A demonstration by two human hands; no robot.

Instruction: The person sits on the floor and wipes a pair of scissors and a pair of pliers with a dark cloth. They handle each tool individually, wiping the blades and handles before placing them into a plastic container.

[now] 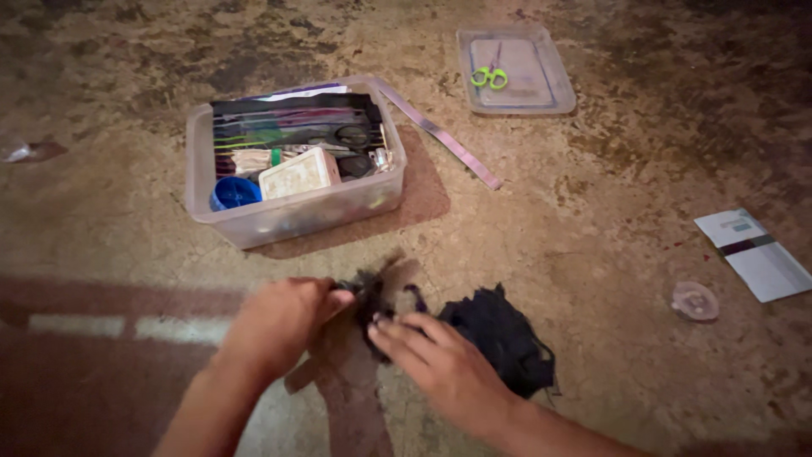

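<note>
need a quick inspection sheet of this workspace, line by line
surface: mottled, stained brown floor, worn.
job's things: small piece of dark cloth pinched between both hands; pile of black fabric on the floor beside the right hand.
clutter: clear plastic box packed with sewing supplies; its lid lying apart with green-handled scissors on it; tape measure trailing from the box; white card; small clear round thing.
grippers: left hand and right hand both closed on the cloth piece.
cables: nothing seen.
surroundings: dim light; a clear scrap at the left edge.
</note>
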